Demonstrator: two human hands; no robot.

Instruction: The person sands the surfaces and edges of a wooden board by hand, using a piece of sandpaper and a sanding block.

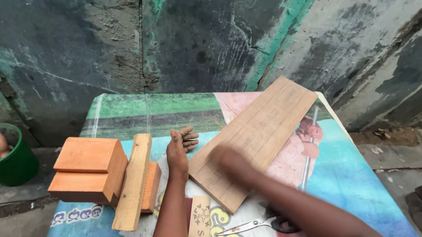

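Left hand (pixel 177 150): flat, fingers spread, resting on the counter (pixel 344 172) beside the thin wooden board (pixel 255 134); right hand (pixel 226 159): blurred over that board, grip cannot be told; one board, two orange blocks (pixel 89 169), one plank (pixel 133 180), one scissors (pixel 255 225).

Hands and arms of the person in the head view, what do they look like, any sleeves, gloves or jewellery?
Both arms are bare up to the frame edge, no sleeves showing. The left hand wears no glove, and no ring or watch shows. The right hand is blurred, so details are unclear, though no glove or wristband shows on that forearm.
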